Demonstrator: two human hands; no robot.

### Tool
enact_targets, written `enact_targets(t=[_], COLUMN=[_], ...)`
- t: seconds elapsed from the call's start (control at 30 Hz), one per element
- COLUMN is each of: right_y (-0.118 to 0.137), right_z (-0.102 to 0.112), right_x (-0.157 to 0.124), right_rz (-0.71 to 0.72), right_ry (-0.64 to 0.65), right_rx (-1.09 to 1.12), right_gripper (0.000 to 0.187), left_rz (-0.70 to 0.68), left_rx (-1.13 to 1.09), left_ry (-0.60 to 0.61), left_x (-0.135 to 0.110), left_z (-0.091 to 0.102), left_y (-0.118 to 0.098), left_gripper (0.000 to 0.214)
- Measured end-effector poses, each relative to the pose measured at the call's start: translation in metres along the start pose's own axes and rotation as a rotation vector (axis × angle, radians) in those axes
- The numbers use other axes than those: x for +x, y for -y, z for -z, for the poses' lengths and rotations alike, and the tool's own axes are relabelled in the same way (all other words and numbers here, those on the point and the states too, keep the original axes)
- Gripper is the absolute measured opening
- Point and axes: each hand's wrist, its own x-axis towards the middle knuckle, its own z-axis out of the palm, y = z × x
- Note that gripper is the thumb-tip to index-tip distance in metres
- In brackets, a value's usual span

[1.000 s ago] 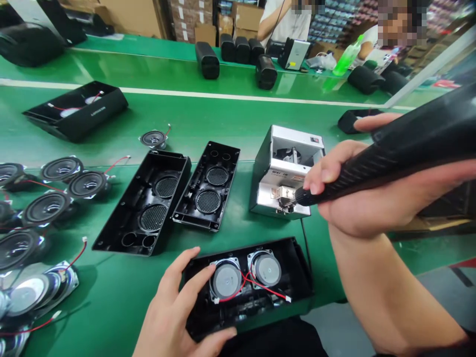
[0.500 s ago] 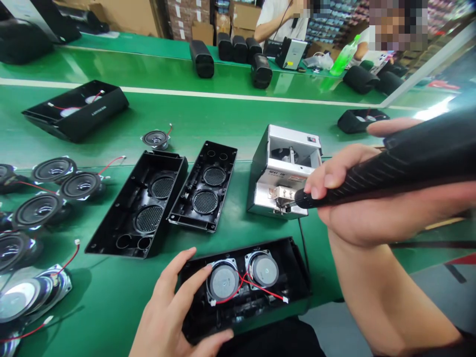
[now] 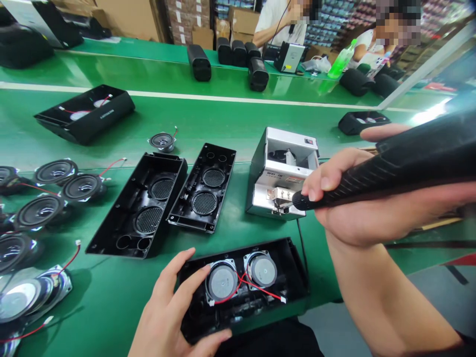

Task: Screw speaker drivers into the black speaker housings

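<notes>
Now, our inventory: right hand (image 3: pixel 357 218) clenched around a black electric screwdriver (image 3: pixel 386 181), its tip just beside a silver screw feeder (image 3: pixel 277 196); left hand (image 3: pixel 163 302) grasping a black speaker case (image 3: pixel 293 275) at lower centre, two wired speakers (image 3: pixel 222 281) inside; loose speakers (image 3: pixel 39 213) at lower left.

Bare forearm (image 3: pixel 386 297), black sleeve (image 3: pixel 467 341)

Red-wired speaker drivers (image 3: pixel 82 187) lie at the left of the green bench (image 3: pixel 208 116), while a co-worker (image 3: pixel 273 20) sits at the far bench, upper centre, beyond a green bottle (image 3: pixel 341 59).
</notes>
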Motion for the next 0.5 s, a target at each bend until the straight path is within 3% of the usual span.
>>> enact_targets(t=[0.23,0.5], right_y=[-0.004,-0.016], right_z=[-0.003,0.008], right_x=[0.0,0.01], right_rz=[-0.006,0.082], right_ry=[0.086,0.089], right_rx=[0.026,0.021], right_gripper=[0.081,0.086], left_rz=[0.009,0.005], left_rx=[0.0,0.01], left_ry=[0.0,-0.005], left_x=[0.001,0.0], left_z=[0.001,0.0], left_y=[-0.001,0.0], left_gripper=[0.071,0.068])
